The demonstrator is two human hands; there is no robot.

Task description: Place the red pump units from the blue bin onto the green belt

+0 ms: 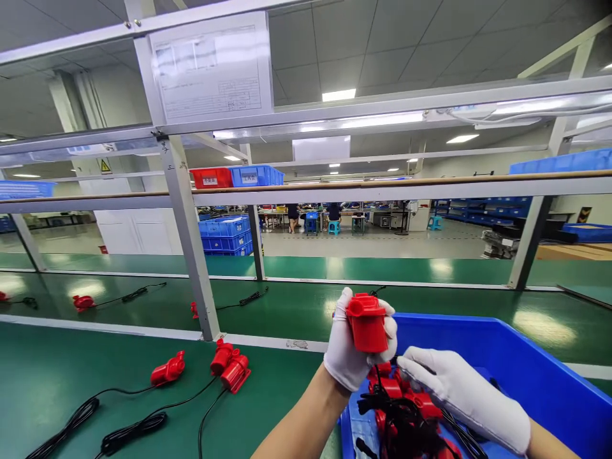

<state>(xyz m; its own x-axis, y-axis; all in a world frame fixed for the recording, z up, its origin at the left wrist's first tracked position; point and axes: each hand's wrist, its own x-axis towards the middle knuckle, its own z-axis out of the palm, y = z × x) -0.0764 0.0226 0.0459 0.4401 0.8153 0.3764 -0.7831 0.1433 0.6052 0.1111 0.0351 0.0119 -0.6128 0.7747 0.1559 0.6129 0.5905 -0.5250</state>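
My left hand (pixel 345 357), in a white glove, is closed around a red plastic pump (pixel 369 324) with a short spout, raised at the near rim of a blue bin. Inside that blue bin (pixel 540 373) lie several more red pumps (pixel 389 387) tangled with black cables (pixel 406 414). Over them is my right hand (pixel 459 389), also gloved, its fingers bent together beside the left hand; whatever they pinch is hidden. On the green bench to the left rest red pumps (pixel 168 370) and a touching pair (pixel 235 371), their black cables (pixel 134 428) bundled.
A metal post (pixel 189 255) stands on the bench's far edge, left of my hands. Beyond is a green conveyor belt (pixel 296 306) carrying more pumps (pixel 83 303). A shelf overhead holds a red box (pixel 210 178) and a blue box (pixel 255 174). People are at distant tables.
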